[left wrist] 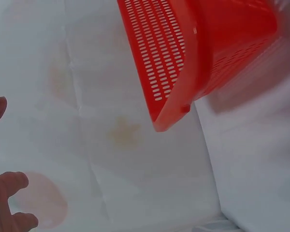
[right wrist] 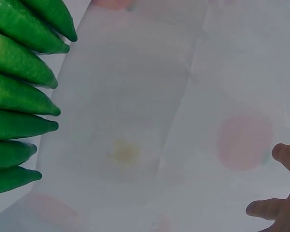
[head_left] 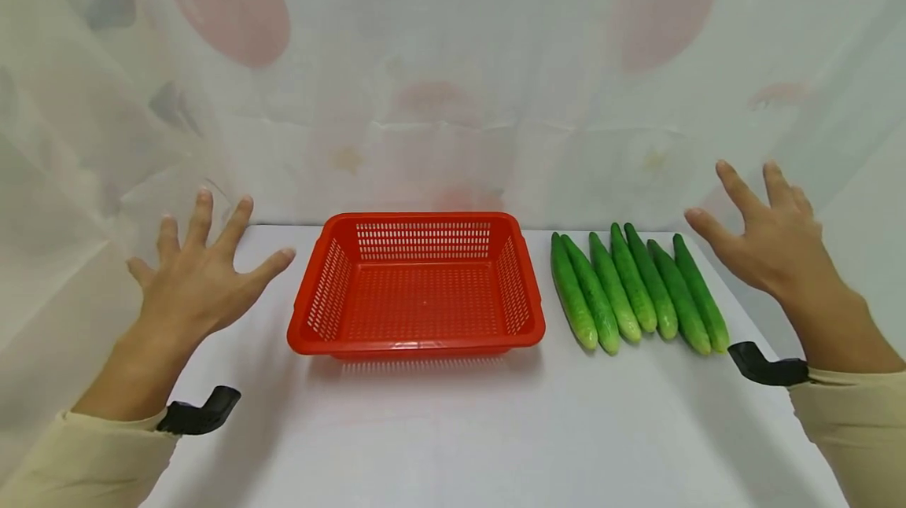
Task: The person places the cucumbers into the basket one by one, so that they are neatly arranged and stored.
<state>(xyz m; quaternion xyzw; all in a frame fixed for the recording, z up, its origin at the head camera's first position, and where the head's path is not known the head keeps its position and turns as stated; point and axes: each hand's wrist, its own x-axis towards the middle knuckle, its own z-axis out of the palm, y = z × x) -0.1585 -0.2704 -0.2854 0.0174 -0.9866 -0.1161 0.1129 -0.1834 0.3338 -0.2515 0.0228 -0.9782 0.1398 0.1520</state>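
A red plastic basket point(head_left: 418, 348) with slotted walls stands on the white table, with nothing inside it. To its right, several green cucumbers point(head_left: 630, 284) lie side by side in a row, their pale ends toward me. My left hand point(head_left: 198, 280) is held up left of the basket, fingers spread and holding nothing. On the other side, my right hand point(head_left: 775, 244) hovers beyond the right end of the cucumber row, fingers also spread and free of any object. Only fingertips of each hand show at the edges of the wrist views.
The white tabletop point(head_left: 425, 445) stretches in front of the basket. A pale curtain point(head_left: 439, 52) printed with faded red fruit hangs behind the table and along its sides. Black wrist straps point(head_left: 201, 411) sit at the sleeve cuffs.
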